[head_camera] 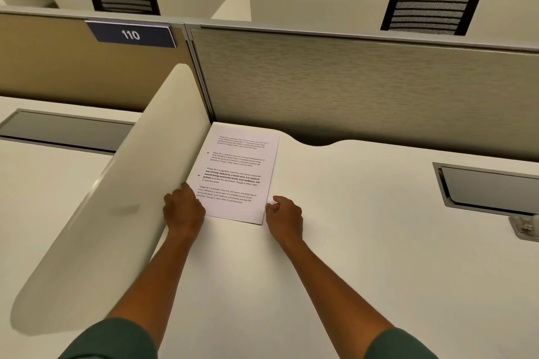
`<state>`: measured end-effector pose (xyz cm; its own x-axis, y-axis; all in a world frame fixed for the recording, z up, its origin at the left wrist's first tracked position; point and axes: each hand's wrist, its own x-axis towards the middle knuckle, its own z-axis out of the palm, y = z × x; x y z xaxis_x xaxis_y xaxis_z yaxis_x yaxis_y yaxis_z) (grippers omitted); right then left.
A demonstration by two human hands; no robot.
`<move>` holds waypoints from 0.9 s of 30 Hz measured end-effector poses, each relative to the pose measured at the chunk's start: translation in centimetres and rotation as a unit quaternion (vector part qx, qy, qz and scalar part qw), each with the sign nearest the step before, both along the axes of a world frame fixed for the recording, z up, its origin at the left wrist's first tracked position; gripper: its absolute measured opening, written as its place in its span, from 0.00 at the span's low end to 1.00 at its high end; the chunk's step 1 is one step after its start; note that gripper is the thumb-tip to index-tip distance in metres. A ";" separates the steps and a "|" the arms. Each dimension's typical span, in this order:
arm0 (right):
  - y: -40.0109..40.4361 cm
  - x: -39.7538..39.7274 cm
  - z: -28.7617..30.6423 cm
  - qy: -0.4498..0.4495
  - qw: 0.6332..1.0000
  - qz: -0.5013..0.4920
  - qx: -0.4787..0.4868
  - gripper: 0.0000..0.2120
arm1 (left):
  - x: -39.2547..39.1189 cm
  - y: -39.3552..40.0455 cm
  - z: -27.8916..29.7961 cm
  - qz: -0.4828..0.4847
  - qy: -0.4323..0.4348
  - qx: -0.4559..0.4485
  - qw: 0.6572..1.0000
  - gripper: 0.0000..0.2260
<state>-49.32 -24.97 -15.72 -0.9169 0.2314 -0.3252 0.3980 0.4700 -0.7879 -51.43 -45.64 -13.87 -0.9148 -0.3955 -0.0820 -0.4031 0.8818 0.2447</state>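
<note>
A printed sheet of paper, possibly a thin stack, lies flat on the white desk in the corner beside the side divider. My left hand rests on its near left corner with fingers curled over the edge. My right hand sits at the near right corner, thumb and fingers pinching the paper's edge.
A white side divider rises at the left of the paper. A grey fabric partition stands behind the desk, with a "110" sign at upper left. A cable tray lid sits at right. Two black chairs show beyond.
</note>
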 end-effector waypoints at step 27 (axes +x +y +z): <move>21.6 16.0 7.0 0.113 0.891 0.046 0.438 0.41 | 13.1 23.1 4.5 -0.344 0.107 0.009 0.933 0.42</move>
